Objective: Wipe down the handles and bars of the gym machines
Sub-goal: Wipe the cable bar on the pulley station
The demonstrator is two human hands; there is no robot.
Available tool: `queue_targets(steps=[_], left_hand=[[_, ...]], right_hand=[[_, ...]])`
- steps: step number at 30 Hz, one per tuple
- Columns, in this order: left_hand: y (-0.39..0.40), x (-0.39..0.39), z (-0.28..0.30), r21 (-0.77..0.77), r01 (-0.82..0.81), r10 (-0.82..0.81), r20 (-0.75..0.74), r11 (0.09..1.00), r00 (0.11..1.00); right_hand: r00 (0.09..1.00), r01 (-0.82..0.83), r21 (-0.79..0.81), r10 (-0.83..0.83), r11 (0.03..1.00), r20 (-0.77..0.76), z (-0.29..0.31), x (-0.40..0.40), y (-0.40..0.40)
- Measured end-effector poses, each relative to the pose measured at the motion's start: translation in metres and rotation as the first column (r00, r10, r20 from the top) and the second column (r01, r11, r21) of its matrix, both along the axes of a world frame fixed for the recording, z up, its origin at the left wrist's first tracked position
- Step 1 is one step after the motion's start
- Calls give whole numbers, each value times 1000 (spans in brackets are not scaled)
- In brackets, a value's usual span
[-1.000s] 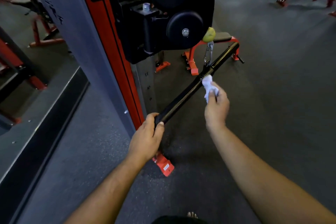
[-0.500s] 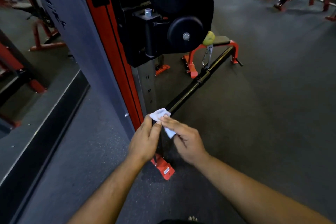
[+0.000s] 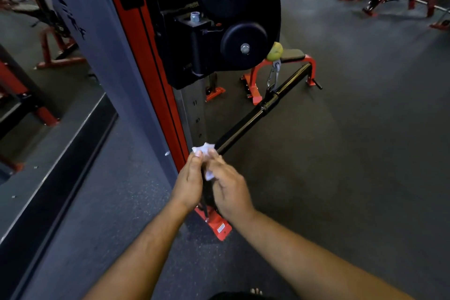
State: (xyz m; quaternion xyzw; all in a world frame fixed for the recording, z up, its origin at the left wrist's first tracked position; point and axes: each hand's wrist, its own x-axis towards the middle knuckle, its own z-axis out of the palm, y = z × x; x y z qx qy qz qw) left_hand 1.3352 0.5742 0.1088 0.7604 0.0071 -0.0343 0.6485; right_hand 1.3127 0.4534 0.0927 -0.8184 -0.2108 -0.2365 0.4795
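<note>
Hands meet at the near end of the cable bar [image 3: 246, 124]. Left hand [image 3: 188, 184] and right hand [image 3: 230, 190] sit side by side, fingertips together on a white wipe [image 3: 204, 149] bunched over the bar's near tip. Both pinch the wipe; a second scrap of white shows lower down between the palms. Whether either hand also wraps the bar under the wipe, cannot tell — the bar end is hidden between them.

Bar location: hangs by a carabiner [image 3: 272, 79] below a yellow-green ball [image 3: 275, 51] at the pulley block [image 3: 239, 14] of the red upright [image 3: 146, 56]. Long axis runs from the hands away and to the right, rising in frame toward the far end [image 3: 304, 70], which sits near a red floor frame [image 3: 255, 85].

Key relation: all uncovered bar lies ahead-right of the hands, along that one diagonal. Right hand is on the side the bar extends to, so it's the nearer one for a stroke out along the shaft; left is better placed to steady the near end.

Judgement: near grip being wiped now; collar at mid-bar [image 3: 269, 103] and far grip likely left. Bar hangs free, so it could swing if pushed unsupported.
</note>
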Motion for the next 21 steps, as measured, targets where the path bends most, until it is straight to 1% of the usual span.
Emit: queue_targets(steps=[2, 3, 4, 6, 7, 8, 9, 11, 12, 14, 16, 18, 19, 20, 21], left_hand=[[0, -5, 4, -54, -24, 22, -45, 998, 999], [0, -6, 4, -59, -26, 23, -54, 998, 998], [0, -6, 3, -55, -16, 13, -57, 998, 998], [0, -5, 4, -30, 3, -4, -39, 1000, 999], [0, -4, 4, -13, -11, 10, -28, 1000, 1000], [-1, -4, 4, 6, -23, 23, -16, 1000, 1000], [-2, -4, 4, 17, -33, 33, -12, 999, 999], [-4, -2, 2, -12, -10, 10, -4, 1000, 1000], [-5, -1, 1, -32, 10, -10, -6, 999, 1000], [-6, -1, 3, -47, 38, -40, -23, 998, 999], [-5, -3, 7, -55, 13, -15, -31, 998, 999], [-3, -5, 2, -60, -18, 11, -104, 998, 995], [-2, -5, 0, -70, -32, 21, -143, 997, 989], [-2, -5, -2, -62, -33, 23, -158, 998, 987], [-3, -5, -2, -17, -31, 28, -149, 999, 988]], right_hand=[[995, -95, 58, 97, 994, -31, -2, -16, 0], [992, -114, 110, 120, 987, -43, -1, -18, -7], [994, -96, 160, 103, 982, -38, 2, -16, -18], [997, 69, 207, -71, 976, 2, 11, 4, -42], [986, 161, 202, -165, 966, 3, 15, 20, -53], [975, 221, 166, -223, 961, -4, 19, 34, -59], [974, 227, 106, -226, 968, -20, 22, 46, -59], [984, 163, -13, -163, 987, -70, 21, 54, -44], [986, 139, -32, -141, 990, -89, 19, 50, -33], [992, 99, -10, -99, 995, -82, 13, 27, -9], [993, 27, 79, -18, 996, -113, 7, 3, 3], [978, -35, 286, 91, 958, -188, 1, -17, 2], [967, -24, 387, 120, 922, -225, 0, -24, -3], [964, 49, 465, 79, 884, -253, 0, -26, -9], [962, 158, 541, -6, 826, -272, 0, -21, -17]])
